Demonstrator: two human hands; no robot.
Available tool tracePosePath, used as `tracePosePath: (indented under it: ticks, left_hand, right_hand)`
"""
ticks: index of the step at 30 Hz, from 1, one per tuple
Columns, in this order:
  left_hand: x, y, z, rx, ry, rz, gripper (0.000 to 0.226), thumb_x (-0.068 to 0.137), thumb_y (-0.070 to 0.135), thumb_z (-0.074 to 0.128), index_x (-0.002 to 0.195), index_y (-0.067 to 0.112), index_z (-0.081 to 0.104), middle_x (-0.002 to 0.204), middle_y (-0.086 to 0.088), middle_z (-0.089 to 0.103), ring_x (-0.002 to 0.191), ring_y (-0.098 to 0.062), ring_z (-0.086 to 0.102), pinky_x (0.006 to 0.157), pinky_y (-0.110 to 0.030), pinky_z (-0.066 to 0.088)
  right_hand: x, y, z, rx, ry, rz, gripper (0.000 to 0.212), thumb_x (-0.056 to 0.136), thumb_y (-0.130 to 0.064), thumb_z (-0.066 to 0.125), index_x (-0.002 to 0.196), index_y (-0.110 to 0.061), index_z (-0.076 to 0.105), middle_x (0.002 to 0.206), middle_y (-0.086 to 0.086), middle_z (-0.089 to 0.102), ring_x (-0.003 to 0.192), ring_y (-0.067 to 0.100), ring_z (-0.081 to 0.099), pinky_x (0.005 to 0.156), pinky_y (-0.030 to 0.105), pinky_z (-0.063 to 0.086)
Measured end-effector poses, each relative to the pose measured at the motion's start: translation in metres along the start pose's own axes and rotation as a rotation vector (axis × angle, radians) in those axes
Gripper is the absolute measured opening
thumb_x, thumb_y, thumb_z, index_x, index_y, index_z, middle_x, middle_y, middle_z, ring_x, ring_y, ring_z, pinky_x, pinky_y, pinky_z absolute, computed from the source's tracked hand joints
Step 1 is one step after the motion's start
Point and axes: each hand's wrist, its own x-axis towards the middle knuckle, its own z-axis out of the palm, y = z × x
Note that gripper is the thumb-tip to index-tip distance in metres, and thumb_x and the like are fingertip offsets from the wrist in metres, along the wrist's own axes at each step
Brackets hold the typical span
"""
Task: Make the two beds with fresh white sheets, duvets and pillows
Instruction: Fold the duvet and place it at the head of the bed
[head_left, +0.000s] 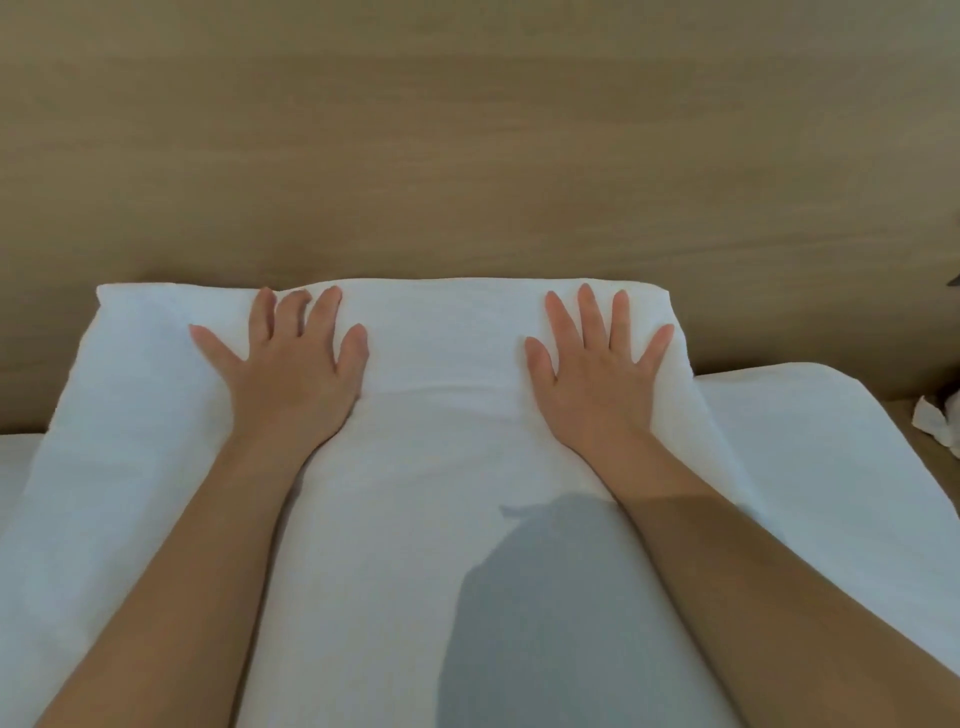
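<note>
We are looking at a plain white fabric pillow (441, 364) filling the centre of the frame, a grey shadow (545, 623) darkening its lower middle. Across the top, a tan wooden headboard (467, 130) is showing faint horizontal grain.

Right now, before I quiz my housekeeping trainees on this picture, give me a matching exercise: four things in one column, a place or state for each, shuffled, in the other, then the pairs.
Things
1. left hand
2. pillow
3. headboard
4. crumpled white scrap

Places or states
A. wood-coloured, upright behind the pillow
B. at the picture's far right edge
C. flat, fingers spread, on the pillow's left part
D. white, pressed by the left hand and the right hand

Pairs: 1-C, 2-D, 3-A, 4-B
</note>
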Motion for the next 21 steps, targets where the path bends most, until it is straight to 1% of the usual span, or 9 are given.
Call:
tracePosePath:
  ticks: [3, 6, 10, 12, 13, 15, 18, 19, 21]
  left_hand:
    - [-0.007, 0.004, 0.038, 0.087, -0.141, -0.007, 0.059, 0.095, 0.054, 0.013, 0.150, 0.033, 0.023, 0.153, 0.006, 0.027, 0.147, -0.020, 0.006, 0.108, -0.070, -0.005]
    - [-0.010, 0.009, 0.068, 0.167, -0.298, -0.014, 0.064, 0.093, 0.055, 0.006, 0.152, 0.032, 0.017, 0.156, 0.006, 0.021, 0.147, -0.021, 0.001, 0.108, -0.071, -0.005]
    - [-0.013, 0.009, 0.047, 0.145, -0.386, 0.000, 0.060, 0.096, 0.053, 0.011, 0.153, 0.033, 0.014, 0.159, 0.007, 0.015, 0.148, -0.019, -0.003, 0.109, -0.070, -0.003]
    - [-0.019, 0.006, 0.016, 0.144, -0.358, 0.048, 0.059, 0.097, 0.054, 0.013, 0.153, 0.034, 0.013, 0.161, 0.007, 0.010, 0.149, -0.019, -0.004, 0.110, -0.069, -0.002]
    - [-0.022, -0.001, 0.001, 0.162, -0.313, 0.074, 0.059, 0.097, 0.055, 0.014, 0.152, 0.035, 0.012, 0.161, 0.007, 0.007, 0.149, -0.019, -0.005, 0.110, -0.068, -0.002]
    - [-0.027, -0.031, -0.022, 0.203, -0.239, 0.033, 0.059, 0.096, 0.059, 0.012, 0.152, 0.039, 0.008, 0.162, 0.008, 0.000, 0.149, -0.020, -0.006, 0.110, -0.068, -0.002]
    - [-0.047, -0.077, -0.038, 0.190, -0.341, -0.171, 0.065, 0.094, 0.064, 0.010, 0.153, 0.038, 0.000, 0.162, 0.010, -0.009, 0.149, -0.023, -0.009, 0.111, -0.069, 0.006]
    - [-0.059, -0.080, -0.041, 0.192, -0.378, -0.181, 0.067, 0.094, 0.065, 0.012, 0.153, 0.036, 0.001, 0.162, 0.009, -0.008, 0.149, -0.025, -0.008, 0.111, -0.068, 0.008]
    - [-0.079, -0.074, -0.046, 0.161, -0.355, -0.120, 0.065, 0.096, 0.062, 0.013, 0.154, 0.035, 0.002, 0.163, 0.005, -0.006, 0.149, -0.027, -0.007, 0.114, -0.064, 0.005]
  right_hand:
    - [-0.008, 0.007, 0.022, 0.004, -0.110, 0.026, 0.061, 0.096, -0.060, 0.007, 0.154, -0.041, 0.006, 0.164, -0.007, -0.003, 0.150, 0.024, -0.011, 0.111, 0.064, -0.015]
    - [-0.005, 0.013, 0.031, -0.052, -0.265, 0.027, 0.060, 0.097, -0.061, 0.005, 0.154, -0.041, 0.003, 0.164, -0.007, -0.006, 0.150, 0.024, -0.014, 0.112, 0.064, -0.016]
    - [-0.003, 0.009, 0.007, -0.131, -0.397, -0.009, 0.062, 0.097, -0.062, 0.003, 0.155, -0.039, -0.004, 0.164, -0.006, -0.012, 0.149, 0.026, -0.019, 0.111, 0.065, -0.014]
    - [-0.006, 0.000, -0.018, -0.153, -0.371, -0.059, 0.065, 0.095, -0.065, 0.001, 0.154, -0.038, -0.007, 0.163, -0.004, -0.015, 0.148, 0.029, -0.021, 0.110, 0.066, -0.016]
    - [-0.009, -0.005, -0.030, -0.139, -0.322, -0.088, 0.066, 0.095, -0.066, 0.001, 0.154, -0.039, -0.008, 0.163, -0.003, -0.015, 0.148, 0.030, -0.021, 0.109, 0.067, -0.018]
    - [-0.017, -0.005, -0.045, -0.095, -0.226, -0.128, 0.065, 0.094, -0.067, 0.001, 0.154, -0.041, -0.007, 0.163, -0.004, -0.016, 0.148, 0.030, -0.021, 0.109, 0.064, -0.019]
    - [-0.036, 0.007, -0.047, -0.115, -0.279, -0.097, 0.064, 0.096, -0.064, 0.001, 0.154, -0.039, -0.009, 0.163, -0.004, -0.018, 0.148, 0.026, -0.021, 0.114, 0.061, -0.013]
    - [-0.045, 0.009, -0.048, -0.129, -0.307, -0.077, 0.064, 0.096, -0.063, 0.000, 0.154, -0.038, -0.010, 0.163, -0.003, -0.019, 0.148, 0.026, -0.021, 0.114, 0.062, -0.014]
    - [-0.056, 0.007, -0.055, -0.150, -0.263, -0.088, 0.064, 0.096, -0.064, -0.001, 0.154, -0.038, -0.010, 0.162, -0.002, -0.019, 0.148, 0.029, -0.022, 0.112, 0.062, -0.018]
